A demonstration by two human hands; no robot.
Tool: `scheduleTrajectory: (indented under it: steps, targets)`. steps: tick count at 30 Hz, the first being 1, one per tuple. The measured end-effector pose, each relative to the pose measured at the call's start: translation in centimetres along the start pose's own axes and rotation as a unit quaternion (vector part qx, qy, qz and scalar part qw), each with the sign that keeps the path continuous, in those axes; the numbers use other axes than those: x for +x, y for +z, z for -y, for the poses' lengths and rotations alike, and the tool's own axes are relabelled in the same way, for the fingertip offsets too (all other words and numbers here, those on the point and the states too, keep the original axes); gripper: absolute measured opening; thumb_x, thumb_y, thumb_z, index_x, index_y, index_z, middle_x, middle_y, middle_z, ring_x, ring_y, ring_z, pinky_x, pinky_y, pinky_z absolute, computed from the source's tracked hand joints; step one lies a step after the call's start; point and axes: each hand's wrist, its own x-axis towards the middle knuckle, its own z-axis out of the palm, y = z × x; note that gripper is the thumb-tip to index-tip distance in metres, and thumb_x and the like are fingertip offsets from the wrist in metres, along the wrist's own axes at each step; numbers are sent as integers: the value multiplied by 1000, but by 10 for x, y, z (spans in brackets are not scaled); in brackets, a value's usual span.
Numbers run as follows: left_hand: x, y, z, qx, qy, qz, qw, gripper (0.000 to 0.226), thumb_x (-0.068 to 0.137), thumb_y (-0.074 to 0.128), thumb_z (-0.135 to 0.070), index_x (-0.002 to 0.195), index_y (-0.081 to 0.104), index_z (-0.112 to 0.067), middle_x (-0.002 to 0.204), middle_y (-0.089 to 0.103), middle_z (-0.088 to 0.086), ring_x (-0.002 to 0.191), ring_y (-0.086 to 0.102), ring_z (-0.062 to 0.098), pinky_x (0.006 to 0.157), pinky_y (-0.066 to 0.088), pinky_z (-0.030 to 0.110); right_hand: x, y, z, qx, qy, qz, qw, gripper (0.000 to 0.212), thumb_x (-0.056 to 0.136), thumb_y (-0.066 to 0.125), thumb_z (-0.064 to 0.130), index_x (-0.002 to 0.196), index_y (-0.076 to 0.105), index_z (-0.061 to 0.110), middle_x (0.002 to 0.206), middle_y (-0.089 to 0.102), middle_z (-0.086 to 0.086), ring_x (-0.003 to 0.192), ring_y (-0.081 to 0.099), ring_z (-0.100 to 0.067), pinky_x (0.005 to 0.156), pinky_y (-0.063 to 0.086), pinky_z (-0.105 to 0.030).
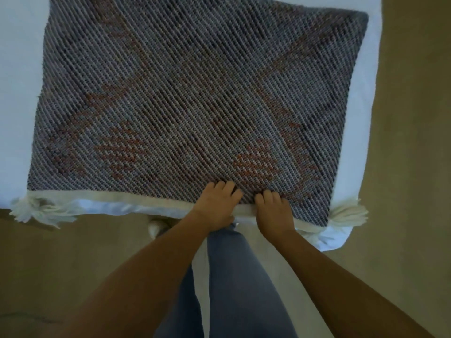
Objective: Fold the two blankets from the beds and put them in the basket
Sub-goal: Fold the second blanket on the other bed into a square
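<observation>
I read grey-and-rust woven blanket (185, 98) flat on white-sheeted bed (14, 93), laid out for folding | left hand (217, 203) and right hand (273, 211) curl fingers over its near edge, probably pinching it; thumbs hidden

Dim, cool-toned scene under soft, diffuse light; no distinct source and no glare are recorded. The white sheet (14, 93) is rendered bluish and the floor (415, 142) a muddy olive. Only faint shadow is seen along the near edge of the blanket (185, 98). The whole frame is slightly soft: the weave is smeared toward the top and the tassels (349, 213) are blurred. Wide-angle bowing is seen along the bed edges.
</observation>
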Motion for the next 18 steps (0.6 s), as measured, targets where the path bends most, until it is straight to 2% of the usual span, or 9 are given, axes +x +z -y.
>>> scheduleTrajectory:
  steps: [2, 5, 7, 8, 10, 11, 13, 15, 18]
  targets:
    - [13, -1, -14, 32, 1, 19, 999, 51, 87, 56, -36, 127, 35, -13, 127, 39, 12, 112, 43, 31, 92, 34, 41, 6, 1, -4, 7, -8, -13, 1000, 36, 37, 87, 11, 63, 63, 13, 60, 60, -5, 52, 60, -23, 42, 45, -27]
    - [26, -3, -24, 51, -11, 32, 998, 33, 94, 43, -26, 123, 41, -10, 126, 45, 14, 112, 44, 32, 95, 32, 42, 9, 0, -15, 40, -38, 7, 998, 26, 45, 84, 6, 62, 64, 8, 60, 63, -10, 52, 61, -27, 41, 47, -26]
    - [29, -1, -32, 70, 50, 47, 995, 29, 95, 37, -23, 120, 46, -10, 124, 50, 13, 112, 46, 31, 96, 31, 42, 7, 0, -21, 60, -15, 93, 994, 13, 71, 68, 10, 83, 67, 7, 85, 69, -14, 75, 66, -30, 59, 52, -30]
    - [29, 1, -36, 79, 87, 61, 991, 29, 95, 37, -24, 119, 47, -11, 123, 52, 12, 112, 46, 30, 97, 30, 41, 5, 5, -25, 71, -1, 153, 986, 18, 80, 59, 13, 96, 66, 8, 99, 67, -13, 88, 65, -29, 69, 52, -33]
    - [28, 3, -42, 61, 99, 67, 991, 31, 93, 40, -30, 118, 48, -12, 121, 54, 10, 111, 46, 28, 96, 28, 40, 4, 8, -32, 125, 7, 238, 963, 28, 84, 54, 19, 111, 59, 10, 115, 61, -12, 103, 60, -30, 79, 49, -36]
    - [29, 3, -43, 37, 83, 57, 994, 35, 92, 41, -34, 119, 47, -13, 120, 54, 10, 109, 47, 28, 95, 29, 41, 4, 7, -34, 163, 8, 250, 954, 33, 84, 55, 23, 113, 56, 9, 117, 59, -12, 105, 57, -30, 82, 47, -36]
    - [35, -2, -44, -9, 60, 29, 998, 41, 90, 41, -42, 118, 46, -13, 115, 58, 9, 103, 53, 29, 92, 33, 39, 2, 5, -41, 254, 34, 213, 943, 29, 83, 56, 26, 105, 57, 6, 106, 64, -14, 97, 60, -31, 75, 46, -34]
    - [45, -12, -44, -45, 41, -14, 998, 38, 89, 41, -43, 109, 49, -12, 106, 63, 8, 92, 60, 27, 82, 41, 35, 1, 1, -54, 308, 90, 133, 938, 19, 83, 55, 23, 90, 58, 5, 89, 65, -15, 82, 61, -31, 64, 41, -31]
    - [67, -31, -47, -35, 54, -43, 997, 31, 92, 37, -34, 109, 47, -11, 102, 63, 9, 83, 63, 27, 67, 44, 32, 4, -7, -80, 329, 152, 3, 932, 17, 83, 56, 17, 87, 57, 1, 87, 59, -18, 83, 56, -31, 67, 44, -36]
